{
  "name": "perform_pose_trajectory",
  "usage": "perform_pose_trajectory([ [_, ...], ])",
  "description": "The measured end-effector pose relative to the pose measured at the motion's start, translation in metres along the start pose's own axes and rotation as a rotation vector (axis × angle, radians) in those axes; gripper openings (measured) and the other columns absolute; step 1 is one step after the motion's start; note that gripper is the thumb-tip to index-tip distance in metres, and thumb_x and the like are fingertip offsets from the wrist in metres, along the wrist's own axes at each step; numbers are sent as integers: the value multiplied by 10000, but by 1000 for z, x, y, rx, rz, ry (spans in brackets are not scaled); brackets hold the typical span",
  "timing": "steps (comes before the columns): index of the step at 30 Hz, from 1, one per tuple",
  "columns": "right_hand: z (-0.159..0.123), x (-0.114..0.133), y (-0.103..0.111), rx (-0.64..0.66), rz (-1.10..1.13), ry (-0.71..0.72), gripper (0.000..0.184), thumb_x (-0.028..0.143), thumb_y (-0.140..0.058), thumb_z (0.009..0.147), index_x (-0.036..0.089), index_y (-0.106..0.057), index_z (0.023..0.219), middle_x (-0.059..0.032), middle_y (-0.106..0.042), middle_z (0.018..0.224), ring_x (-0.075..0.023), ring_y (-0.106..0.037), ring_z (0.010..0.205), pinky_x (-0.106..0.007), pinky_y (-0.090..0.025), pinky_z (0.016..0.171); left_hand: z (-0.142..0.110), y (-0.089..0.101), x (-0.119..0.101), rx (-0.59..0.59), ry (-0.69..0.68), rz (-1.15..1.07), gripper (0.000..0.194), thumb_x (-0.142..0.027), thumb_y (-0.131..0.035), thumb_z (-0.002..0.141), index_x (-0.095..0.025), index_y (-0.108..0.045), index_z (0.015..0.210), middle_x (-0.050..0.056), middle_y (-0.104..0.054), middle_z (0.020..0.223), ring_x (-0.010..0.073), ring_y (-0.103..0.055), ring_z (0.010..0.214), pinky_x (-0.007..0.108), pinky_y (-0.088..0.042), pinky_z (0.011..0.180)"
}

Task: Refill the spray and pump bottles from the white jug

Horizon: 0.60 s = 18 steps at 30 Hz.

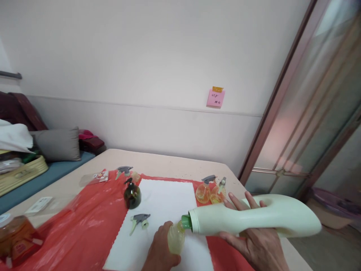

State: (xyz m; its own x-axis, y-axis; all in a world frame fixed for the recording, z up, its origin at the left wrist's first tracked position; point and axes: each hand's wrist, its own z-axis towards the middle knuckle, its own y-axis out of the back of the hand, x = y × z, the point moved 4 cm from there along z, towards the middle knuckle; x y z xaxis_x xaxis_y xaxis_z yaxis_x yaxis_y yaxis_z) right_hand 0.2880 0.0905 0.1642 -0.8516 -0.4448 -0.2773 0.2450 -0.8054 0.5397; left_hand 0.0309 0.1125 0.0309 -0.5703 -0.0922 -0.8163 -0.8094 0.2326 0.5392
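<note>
My right hand grips a large pale green jug by its handle, tipped onto its side. Its green pouring spout meets the mouth of a small clear bottle. Around that bottle my left hand is wrapped, keeping it slightly tilted above a white sheet. Liquid inside the small bottle is hard to make out. On the sheet, left of my left hand, lies a loose grey-and-green spray head. A dark green pump bottle stands at the sheet's left edge.
Two spray bottles with yellowish liquid, one orange-tinted, stand behind the jug. Another sprayer is at the back left. Red plastic film covers the table under the sheet. An amber jar sits at the near left.
</note>
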Motion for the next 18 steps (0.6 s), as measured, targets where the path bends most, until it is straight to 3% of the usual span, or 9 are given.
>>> perform_pose_trajectory([
  [11,2,1,3,-15,12,-4,679,585,-659,799,158,-538,1313,-171,-632,1279,-425,-328,1393,-664,-234,1107,2,-1,4,-47,-7,-1,791,-86,-647,466,-196,-471,1230,59,-563,1209,245,-498,1144,280,-375,949],
  [18,3,1,2,-8,6,-3,668,577,-654,807,163,-535,1317,-171,-628,1285,-424,-325,1395,-657,-229,1113,2,0,4,-57,-50,4,648,-106,-636,471,-196,-524,1102,61,-584,1123,247,-512,1038,317,-389,893],
])
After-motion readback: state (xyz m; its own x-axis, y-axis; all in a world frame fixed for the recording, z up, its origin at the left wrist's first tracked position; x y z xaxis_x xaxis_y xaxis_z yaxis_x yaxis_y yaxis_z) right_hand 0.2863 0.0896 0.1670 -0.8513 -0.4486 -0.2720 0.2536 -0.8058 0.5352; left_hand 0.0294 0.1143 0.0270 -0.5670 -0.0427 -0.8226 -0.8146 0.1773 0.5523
